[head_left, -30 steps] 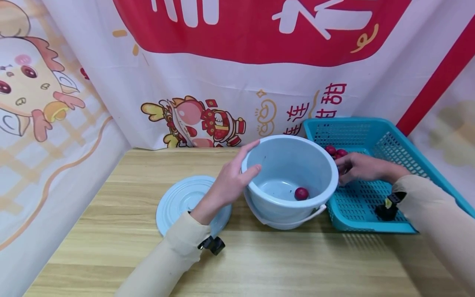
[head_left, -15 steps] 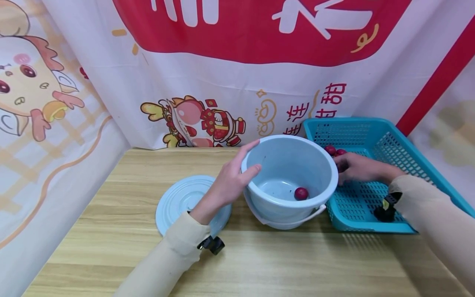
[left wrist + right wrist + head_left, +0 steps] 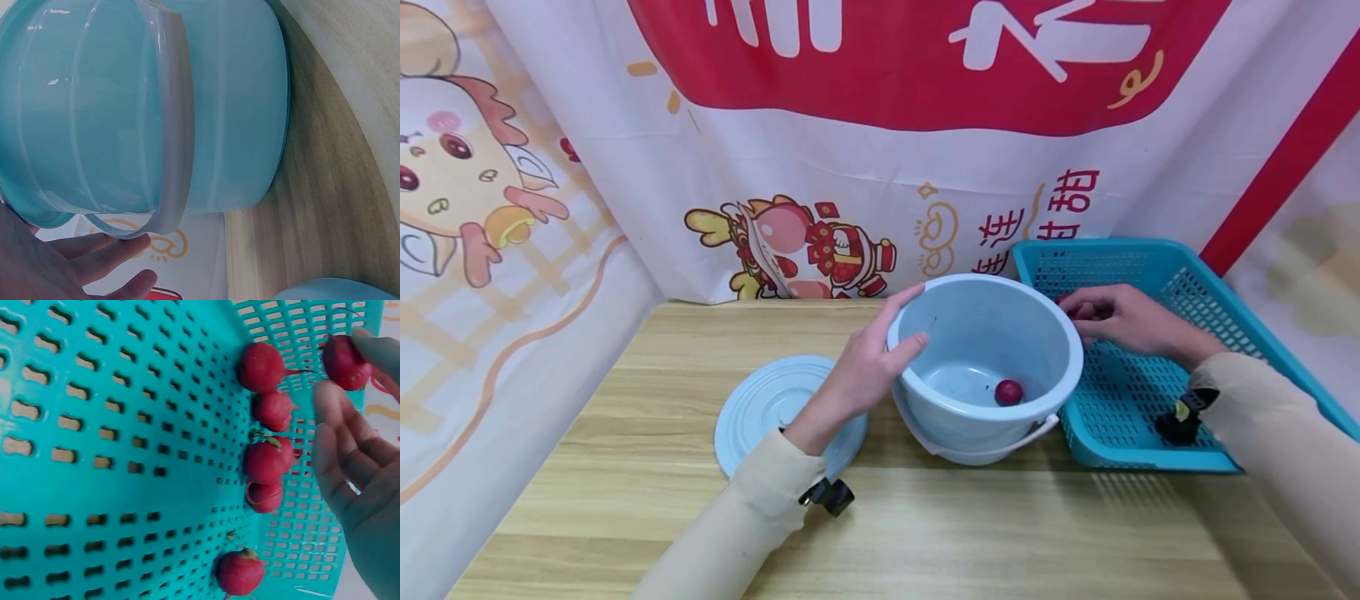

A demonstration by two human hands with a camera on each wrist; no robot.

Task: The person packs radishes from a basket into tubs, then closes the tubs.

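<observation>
In the head view, my left hand [image 3: 868, 362] grips the rim of a light blue bucket [image 3: 992, 333], thumb over the edge and fingers along the outside. One red radish [image 3: 1008, 392] lies on the bucket's floor. Over the near-left side of a teal basket [image 3: 1150, 459], my right hand [image 3: 1131, 321] is beside the bucket's right rim. The right wrist view shows that hand pinching a radish [image 3: 345, 362] between thumb and fingertips. Several other radishes [image 3: 261, 367] lie along the basket's side wall, apart from the hand.
A light blue lid [image 3: 752, 408] lies flat on the wooden table [image 3: 925, 533], left of the bucket. The bucket's handle [image 3: 176, 119] hangs down against its side. Behind the table hangs a printed white and red cloth [image 3: 775, 150].
My right hand moves up from lower in the basket towards the bucket's rim, now with a radish in its fingers. The left hand and the bucket stay in place.
</observation>
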